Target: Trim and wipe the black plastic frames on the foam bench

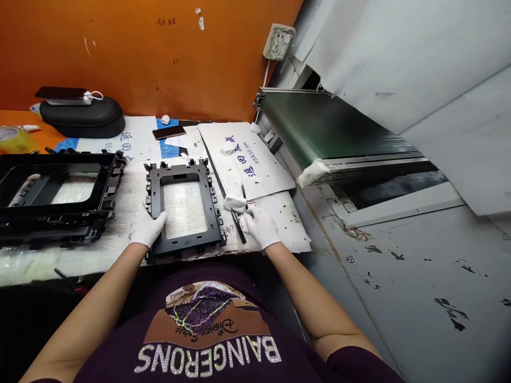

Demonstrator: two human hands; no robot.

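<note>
A black plastic frame [186,240] with a rectangular opening and clips along its sides lies flat before me. My left hand [147,226], in a white glove, grips its left edge, thumb on top of the rim. To the right of the frame, my gloved right hand [261,226] has its fingers bent together beside a small white bundle [235,203]. What those fingers hold is too small to make out. A thin black strip [238,227] and a dark pen-like stick [243,190] lie close to that hand.
More black frames [90,226] are stacked at left. Behind are a black case [85,119], a phone [169,132] and yellow tape [16,141]. White sheets [255,165] cover the right side, bordering a green conveyor belt [319,125]. An orange wall [131,58] closes the back.
</note>
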